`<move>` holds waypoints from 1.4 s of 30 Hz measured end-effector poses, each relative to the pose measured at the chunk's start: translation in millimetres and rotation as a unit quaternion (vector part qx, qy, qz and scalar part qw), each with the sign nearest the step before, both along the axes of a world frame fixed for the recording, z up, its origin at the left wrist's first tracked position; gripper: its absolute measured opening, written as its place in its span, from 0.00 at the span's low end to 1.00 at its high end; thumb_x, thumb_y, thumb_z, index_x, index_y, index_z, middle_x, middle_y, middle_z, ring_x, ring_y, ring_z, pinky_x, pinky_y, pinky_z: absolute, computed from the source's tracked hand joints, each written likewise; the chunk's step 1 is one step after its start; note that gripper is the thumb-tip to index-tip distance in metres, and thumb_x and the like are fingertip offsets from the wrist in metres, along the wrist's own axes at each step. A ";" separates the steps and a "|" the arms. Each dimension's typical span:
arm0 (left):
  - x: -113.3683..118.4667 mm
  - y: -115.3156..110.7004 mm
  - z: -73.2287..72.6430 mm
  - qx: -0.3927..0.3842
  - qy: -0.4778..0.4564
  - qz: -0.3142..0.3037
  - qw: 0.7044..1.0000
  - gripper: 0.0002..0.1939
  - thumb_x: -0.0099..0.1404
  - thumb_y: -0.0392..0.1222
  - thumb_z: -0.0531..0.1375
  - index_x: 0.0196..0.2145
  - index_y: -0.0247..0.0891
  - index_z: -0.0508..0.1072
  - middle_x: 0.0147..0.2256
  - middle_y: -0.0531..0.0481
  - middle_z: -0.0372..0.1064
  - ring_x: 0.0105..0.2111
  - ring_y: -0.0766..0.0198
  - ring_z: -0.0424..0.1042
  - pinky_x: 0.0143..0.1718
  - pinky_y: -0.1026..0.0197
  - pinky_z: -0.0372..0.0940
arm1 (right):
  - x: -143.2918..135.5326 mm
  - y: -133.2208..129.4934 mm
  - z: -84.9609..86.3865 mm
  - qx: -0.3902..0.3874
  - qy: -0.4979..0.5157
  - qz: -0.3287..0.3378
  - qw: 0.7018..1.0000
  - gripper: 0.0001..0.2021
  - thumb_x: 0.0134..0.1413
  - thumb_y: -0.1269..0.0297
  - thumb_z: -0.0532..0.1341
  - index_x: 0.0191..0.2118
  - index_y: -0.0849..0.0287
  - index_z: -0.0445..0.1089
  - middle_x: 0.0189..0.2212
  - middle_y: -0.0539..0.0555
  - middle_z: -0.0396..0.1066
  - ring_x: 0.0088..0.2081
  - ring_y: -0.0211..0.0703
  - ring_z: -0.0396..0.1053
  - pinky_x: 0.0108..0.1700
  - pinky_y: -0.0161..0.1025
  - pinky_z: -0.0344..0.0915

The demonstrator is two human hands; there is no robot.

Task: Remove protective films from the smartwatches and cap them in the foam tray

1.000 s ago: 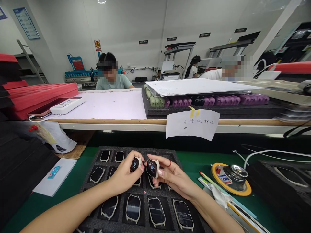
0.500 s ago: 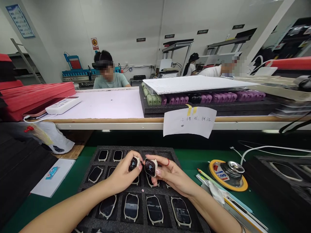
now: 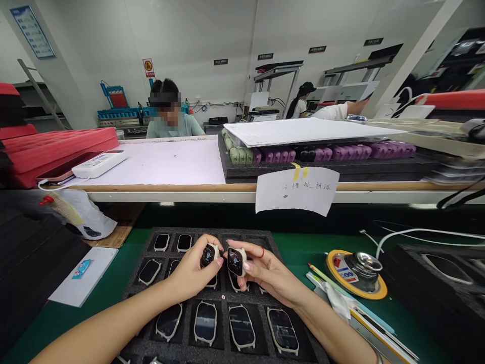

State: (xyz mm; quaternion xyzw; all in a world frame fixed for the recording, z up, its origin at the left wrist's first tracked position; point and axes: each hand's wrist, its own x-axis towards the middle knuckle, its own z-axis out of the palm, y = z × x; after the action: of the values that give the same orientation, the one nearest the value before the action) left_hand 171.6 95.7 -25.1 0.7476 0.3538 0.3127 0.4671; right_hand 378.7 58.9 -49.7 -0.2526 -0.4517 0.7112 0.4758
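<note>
My left hand (image 3: 193,268) is closed on a smartwatch body (image 3: 208,255) with a pale case and a lit dark screen. In my right hand (image 3: 265,270), thumb and fingers grip a second smartwatch (image 3: 235,262), its screen lit as well. The two watches are held close together, side by side, with a narrow gap between them. Beneath both hands lies a black foam tray (image 3: 223,318) with square pockets. Several strapless watches, such as one dark-screened watch (image 3: 241,327), rest in those pockets. My hands and forearms hide some of the pockets.
An orange-rimmed round dish with a metal-capped container (image 3: 356,274) stands right of the tray, beside a green pencil (image 3: 322,278). A white board (image 3: 62,290) lies at left. Ahead runs a raised shelf (image 3: 182,188) bearing foam trays. A co-worker (image 3: 170,121) sits beyond it.
Both hands keep their hold on the two watches and have hardly moved. Across the shelf, the co-worker's head has shifted slightly to the right.
</note>
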 end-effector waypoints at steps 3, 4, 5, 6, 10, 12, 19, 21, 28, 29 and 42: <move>-0.4 0.7 0.4 -0.001 0.002 0.006 1.000 0.03 0.68 0.39 0.55 0.41 0.42 0.64 0.37 0.53 0.65 0.36 0.63 0.63 0.41 0.60 0.59 | 0.1 -0.3 0.0 -0.002 -0.008 -0.011 1.000 0.23 0.53 0.57 0.71 0.54 0.50 0.73 0.37 0.51 0.73 0.28 0.35 0.72 0.36 0.40 0.70; -0.3 1.1 -0.1 -0.003 0.000 0.010 1.000 0.03 0.68 0.39 0.55 0.41 0.42 0.64 0.37 0.53 0.65 0.37 0.63 0.64 0.42 0.59 0.59 | -0.1 -0.4 0.5 -0.003 -0.010 -0.012 1.000 0.23 0.52 0.57 0.71 0.54 0.50 0.73 0.37 0.51 0.73 0.28 0.35 0.72 0.36 0.40 0.70; -0.1 1.6 -0.9 -0.006 -0.002 0.014 1.000 0.03 0.68 0.39 0.55 0.41 0.42 0.65 0.37 0.53 0.65 0.37 0.63 0.64 0.43 0.59 0.59 | -0.3 -0.4 1.3 -0.004 -0.012 -0.013 1.000 0.23 0.52 0.57 0.71 0.55 0.50 0.72 0.38 0.52 0.73 0.28 0.36 0.72 0.36 0.40 0.70; 0.2 2.0 -2.1 -0.010 -0.006 0.017 1.000 0.04 0.67 0.39 0.56 0.41 0.42 0.65 0.37 0.52 0.66 0.38 0.62 0.65 0.44 0.58 0.60 | -0.7 -0.2 2.1 -0.004 -0.013 -0.015 1.000 0.23 0.52 0.56 0.71 0.55 0.50 0.72 0.38 0.52 0.73 0.28 0.36 0.72 0.36 0.40 0.70; 1.8 3.0 -6.6 -0.054 -0.027 0.011 0.998 0.21 0.60 0.40 0.65 0.49 0.42 0.63 0.43 0.49 0.69 0.44 0.58 0.70 0.47 0.55 0.64 | -1.9 1.5 2.8 0.019 -0.036 -0.048 0.998 0.25 0.54 0.54 0.69 0.57 0.51 0.71 0.38 0.52 0.72 0.30 0.37 0.71 0.37 0.40 0.70; 2.3 3.2 -6.8 -0.076 -0.037 0.009 0.996 0.27 0.58 0.39 0.66 0.53 0.43 0.62 0.45 0.47 0.70 0.45 0.57 0.71 0.47 0.54 0.66 | -1.8 2.6 1.2 0.039 -0.065 -0.083 0.994 0.26 0.56 0.52 0.67 0.58 0.53 0.69 0.36 0.52 0.72 0.30 0.38 0.70 0.37 0.40 0.70; 2.3 4.0 -2.7 -0.124 -0.061 0.010 0.990 0.25 0.54 0.38 0.69 0.48 0.42 0.66 0.41 0.49 0.73 0.44 0.58 0.74 0.46 0.54 0.68 | -1.0 2.3 -0.5 0.070 -0.116 -0.123 0.983 0.25 0.57 0.54 0.65 0.59 0.52 0.64 0.45 0.56 0.73 0.27 0.36 0.69 0.34 0.40 0.69; 2.4 4.3 -3.0 -0.136 -0.072 -0.005 0.988 0.25 0.56 0.38 0.68 0.49 0.42 0.66 0.44 0.47 0.72 0.42 0.60 0.74 0.43 0.56 0.69 | -1.4 1.9 0.5 0.071 -0.113 -0.127 0.983 0.23 0.56 0.57 0.65 0.56 0.53 0.65 0.44 0.56 0.74 0.27 0.36 0.68 0.34 0.40 0.69; 1.5 7.8 -3.8 -0.171 -0.097 -0.038 0.980 0.23 0.60 0.40 0.65 0.52 0.39 0.66 0.40 0.45 0.72 0.33 0.62 0.76 0.33 0.59 0.70 | -1.5 2.3 0.6 0.070 -0.111 -0.136 0.982 0.19 0.56 0.60 0.65 0.53 0.55 0.68 0.38 0.53 0.74 0.26 0.36 0.70 0.33 0.39 0.70; 1.3 8.2 -3.5 -0.173 -0.098 -0.040 0.979 0.23 0.60 0.40 0.65 0.52 0.39 0.67 0.39 0.46 0.72 0.33 0.62 0.76 0.33 0.59 0.70 | -1.4 2.5 0.3 0.070 -0.110 -0.136 0.982 0.19 0.56 0.59 0.65 0.53 0.55 0.68 0.38 0.53 0.74 0.26 0.36 0.70 0.33 0.39 0.70; 3.1 5.8 0.9 -0.174 -0.095 -0.050 0.979 0.22 0.60 0.44 0.66 0.51 0.37 0.68 0.39 0.44 0.72 0.31 0.63 0.75 0.31 0.60 0.71 | -3.1 5.0 -3.2 0.070 -0.116 -0.140 0.981 0.22 0.55 0.53 0.67 0.52 0.57 0.69 0.35 0.52 0.74 0.25 0.36 0.71 0.29 0.37 0.72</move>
State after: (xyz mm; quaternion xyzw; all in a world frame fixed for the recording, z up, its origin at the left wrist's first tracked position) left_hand 174.7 101.5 -24.2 0.6384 0.3189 0.2923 0.6366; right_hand 375.5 63.9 -52.9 -0.3599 -0.5123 0.5707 0.5313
